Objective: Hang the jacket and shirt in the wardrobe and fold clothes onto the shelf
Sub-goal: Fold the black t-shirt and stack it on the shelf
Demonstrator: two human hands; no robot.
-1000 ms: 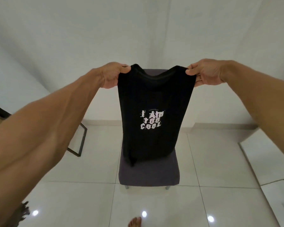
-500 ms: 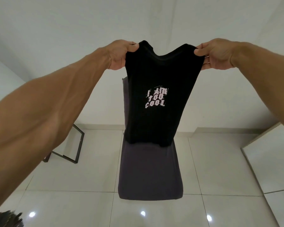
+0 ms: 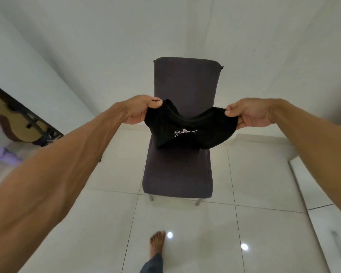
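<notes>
A black T-shirt (image 3: pixel 187 131) with white lettering is stretched between my two hands above a dark purple chair (image 3: pixel 178 174). My left hand (image 3: pixel 140 110) pinches its left shoulder and my right hand (image 3: pixel 248 113) pinches its right shoulder. The shirt's body swings away from me, so it looks short and bunched, and only part of the lettering shows. Its lower edge hangs over the back part of the chair seat; whether it touches the seat I cannot tell.
The chair stands on glossy white floor tiles against a white wall. A guitar (image 3: pixel 14 123) leans at the left, with a purple bottle (image 3: pixel 4 155) lying below it. A white cabinet edge (image 3: pixel 323 203) runs along the right. My bare foot (image 3: pixel 157 245) is on the floor in front of the chair.
The shirt hung full length from raised hands before. Both hands have come down to chair-back height and the shirt's body has swung away, looking foreshortened.
</notes>
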